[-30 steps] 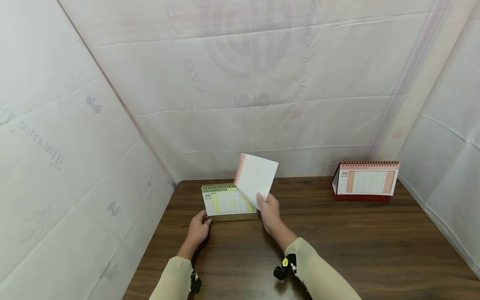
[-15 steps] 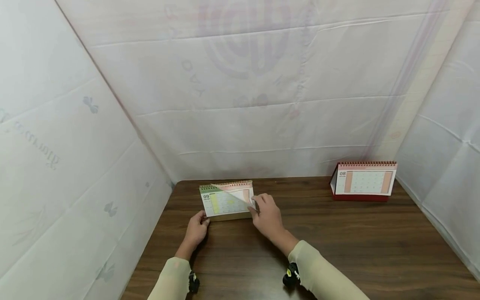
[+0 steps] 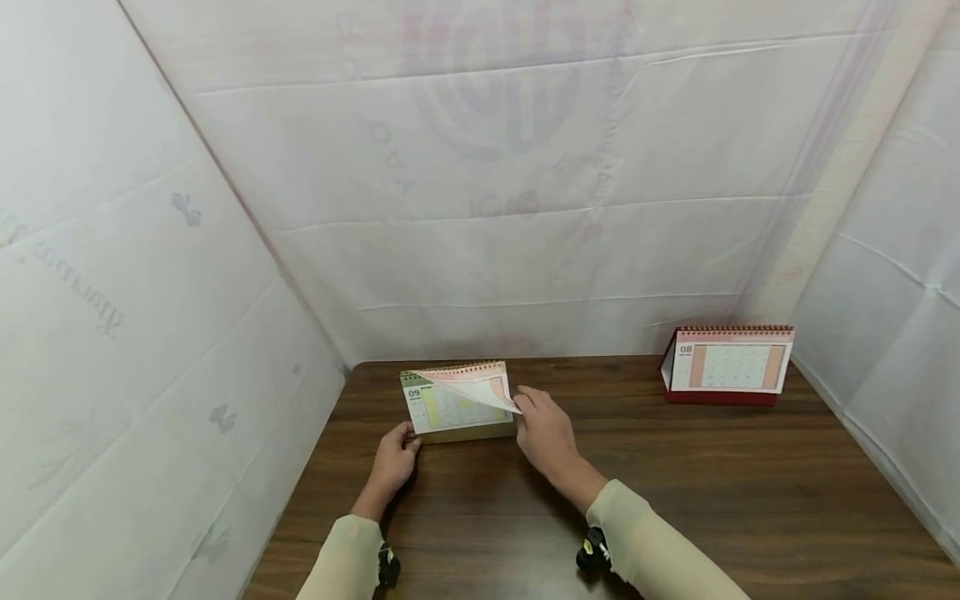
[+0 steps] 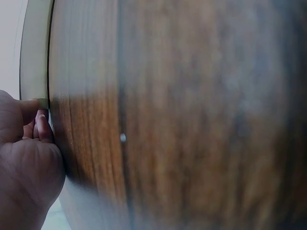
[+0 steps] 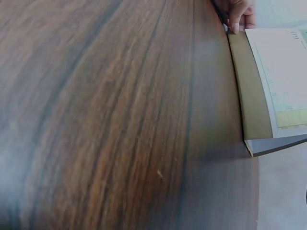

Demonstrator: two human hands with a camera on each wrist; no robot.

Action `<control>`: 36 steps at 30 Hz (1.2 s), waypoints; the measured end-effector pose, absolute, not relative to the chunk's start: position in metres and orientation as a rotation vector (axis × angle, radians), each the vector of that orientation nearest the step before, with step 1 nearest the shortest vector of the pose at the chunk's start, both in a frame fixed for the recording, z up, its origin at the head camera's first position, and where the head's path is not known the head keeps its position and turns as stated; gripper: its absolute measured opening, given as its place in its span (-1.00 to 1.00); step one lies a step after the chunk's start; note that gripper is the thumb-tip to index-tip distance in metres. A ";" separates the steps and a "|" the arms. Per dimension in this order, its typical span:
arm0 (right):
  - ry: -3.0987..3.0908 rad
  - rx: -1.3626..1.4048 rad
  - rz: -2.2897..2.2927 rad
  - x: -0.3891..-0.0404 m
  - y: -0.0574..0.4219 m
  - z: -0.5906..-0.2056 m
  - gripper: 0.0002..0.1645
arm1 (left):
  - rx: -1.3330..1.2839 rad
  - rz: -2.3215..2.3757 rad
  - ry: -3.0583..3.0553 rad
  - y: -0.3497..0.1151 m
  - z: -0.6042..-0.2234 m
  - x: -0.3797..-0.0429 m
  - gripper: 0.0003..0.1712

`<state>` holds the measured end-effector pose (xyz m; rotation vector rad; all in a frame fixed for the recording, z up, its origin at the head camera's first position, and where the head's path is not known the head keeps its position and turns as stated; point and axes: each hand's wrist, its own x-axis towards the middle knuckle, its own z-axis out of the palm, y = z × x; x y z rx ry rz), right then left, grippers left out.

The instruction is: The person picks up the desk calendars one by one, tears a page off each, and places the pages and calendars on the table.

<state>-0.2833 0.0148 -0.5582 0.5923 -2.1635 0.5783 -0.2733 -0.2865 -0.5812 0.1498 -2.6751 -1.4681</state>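
Observation:
A spiral-bound desk calendar [image 3: 465, 432] with a gold-brown base stands at the far left of the table. Its green-and-yellow page [image 3: 416, 410] reads 09. My left hand [image 3: 393, 458] pinches the base's lower left corner; in the left wrist view, the thumb of the left hand [image 4: 29, 158] lies on the front of the base [image 4: 36, 57]. At the other side, my right hand [image 3: 551, 437] holds the lower right corner of a pink-edged page [image 3: 480, 390], which curls diagonally over the 09 page. The right wrist view shows the calendar base [image 5: 250, 91] but not the right fingertips.
A second desk calendar [image 3: 738, 367], pink with a dark red base and reading 08, stands at the back right of the brown wooden table [image 3: 675, 467]. White printed cloth walls [image 3: 480, 267] enclose the table at the back and both sides.
The pink-edged page, raised high with its white back showing, has come down over the 09 page. My right hand has moved slightly right and down with it. The left hand stays put.

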 end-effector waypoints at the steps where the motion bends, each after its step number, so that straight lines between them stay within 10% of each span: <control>1: -2.146 0.613 0.576 -0.283 0.016 -0.557 -0.74 | 0.149 -1.461 -2.676 -0.287 -0.581 -0.273 -0.78; 24: -2.075 0.776 0.514 -0.270 0.002 -0.513 -0.59 | 0.149 -1.408 -2.690 -0.288 -0.578 -0.273 -0.82; 36: -2.235 0.369 1.492 -0.281 0.005 -0.515 -0.73 | 0.166 -1.383 -2.714 -0.285 -0.577 -0.271 -0.85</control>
